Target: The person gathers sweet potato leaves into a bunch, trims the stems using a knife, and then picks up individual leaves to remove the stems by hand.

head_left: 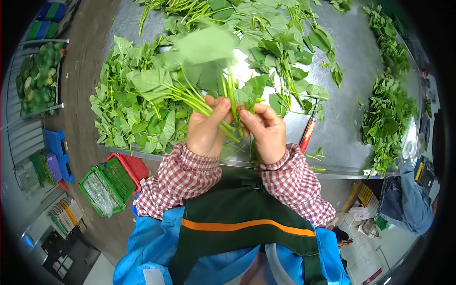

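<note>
Close to the table's front edge, my left hand is closed around a bunch of long-stemmed leafy greens, the leaves fanning up and to the left. Facing it, my right hand pinches a smaller leafy sprig between thumb and fingers. The two hands nearly meet at the stems. One large leaf above them is smeared by motion. A heap of loose leaves lies left of my hands, and more stems and leaves spread beyond them. Right of my right wrist lies a red-handled tool, its tip partly under leaves.
The metal table carries a long row of greens along its right side. A person in a denim sleeve is at the right. Green and red baskets stand on the floor at left, near a blue crate.
</note>
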Demonstrator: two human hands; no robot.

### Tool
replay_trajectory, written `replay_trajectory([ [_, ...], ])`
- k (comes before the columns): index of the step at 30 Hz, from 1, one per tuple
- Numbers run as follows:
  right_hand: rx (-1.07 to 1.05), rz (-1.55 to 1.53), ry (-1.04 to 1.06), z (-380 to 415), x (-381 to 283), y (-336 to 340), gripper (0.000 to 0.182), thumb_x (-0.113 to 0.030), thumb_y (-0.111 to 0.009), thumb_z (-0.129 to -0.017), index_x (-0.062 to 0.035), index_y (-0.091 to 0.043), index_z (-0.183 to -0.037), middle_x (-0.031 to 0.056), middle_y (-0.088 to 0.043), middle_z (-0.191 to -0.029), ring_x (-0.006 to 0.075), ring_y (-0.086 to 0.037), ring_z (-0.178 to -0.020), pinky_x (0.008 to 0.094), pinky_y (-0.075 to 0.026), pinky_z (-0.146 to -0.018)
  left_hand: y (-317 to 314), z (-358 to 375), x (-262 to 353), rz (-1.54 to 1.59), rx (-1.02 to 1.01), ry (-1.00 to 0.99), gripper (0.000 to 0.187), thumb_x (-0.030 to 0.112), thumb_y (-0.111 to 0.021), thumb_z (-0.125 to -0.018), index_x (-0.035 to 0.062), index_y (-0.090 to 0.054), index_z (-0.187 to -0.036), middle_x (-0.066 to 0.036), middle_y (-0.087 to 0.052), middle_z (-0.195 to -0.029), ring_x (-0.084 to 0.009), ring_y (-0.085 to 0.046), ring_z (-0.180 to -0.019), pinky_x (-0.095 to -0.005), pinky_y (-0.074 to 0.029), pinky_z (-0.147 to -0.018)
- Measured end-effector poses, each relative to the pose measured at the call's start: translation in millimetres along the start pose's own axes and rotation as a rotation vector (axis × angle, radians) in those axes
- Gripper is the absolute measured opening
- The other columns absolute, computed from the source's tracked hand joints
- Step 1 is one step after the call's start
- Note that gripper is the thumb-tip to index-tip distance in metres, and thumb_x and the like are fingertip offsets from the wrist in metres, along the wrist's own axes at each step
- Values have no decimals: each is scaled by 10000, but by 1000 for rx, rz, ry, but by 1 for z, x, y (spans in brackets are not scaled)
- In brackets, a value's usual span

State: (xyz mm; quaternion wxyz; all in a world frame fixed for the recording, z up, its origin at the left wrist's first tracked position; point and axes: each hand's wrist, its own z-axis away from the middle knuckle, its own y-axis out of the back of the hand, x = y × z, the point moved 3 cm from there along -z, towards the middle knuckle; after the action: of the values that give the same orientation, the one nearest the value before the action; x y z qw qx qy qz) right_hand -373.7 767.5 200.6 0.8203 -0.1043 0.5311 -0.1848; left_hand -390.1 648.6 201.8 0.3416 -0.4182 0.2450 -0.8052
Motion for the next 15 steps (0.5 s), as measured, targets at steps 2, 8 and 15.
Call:
replay_trajectory([
  [2, 24, 115, 127, 9, 8, 4, 106, -7, -627, -772, 13, -594, -871, 45, -617, -762, 92, -551, -613, 196, -426, -550, 2, -3, -6, 81, 53, 79, 93, 23, -535, -840, 91, -478, -815, -90, -567, -905, -229, -574, -878, -369, -492, -736],
  [8, -435, 792, 361, 30, -5, 34, 238, -9, -635, -715, 4, -595, -949, 123, -600, -892, 238, -579, -731, 309, -464, -647, 61, -41, 39, 146, 152, -109, 79, 63, -568, -828, 74, -497, -860, -90, -571, -883, -198, -562, -921, -241, -479, -719],
  [15, 336, 1309, 421, -72, -4, 155, 242, -159, -597, -772, -37, -571, -980, 150, -557, -832, 276, -572, -807, 360, -451, -703, 70, -40, 33, -4, 41, 73, 269, 194, -557, -856, 61, -481, -1077, -29, -540, -898, -78, -466, -645, -198, -419, -568],
])
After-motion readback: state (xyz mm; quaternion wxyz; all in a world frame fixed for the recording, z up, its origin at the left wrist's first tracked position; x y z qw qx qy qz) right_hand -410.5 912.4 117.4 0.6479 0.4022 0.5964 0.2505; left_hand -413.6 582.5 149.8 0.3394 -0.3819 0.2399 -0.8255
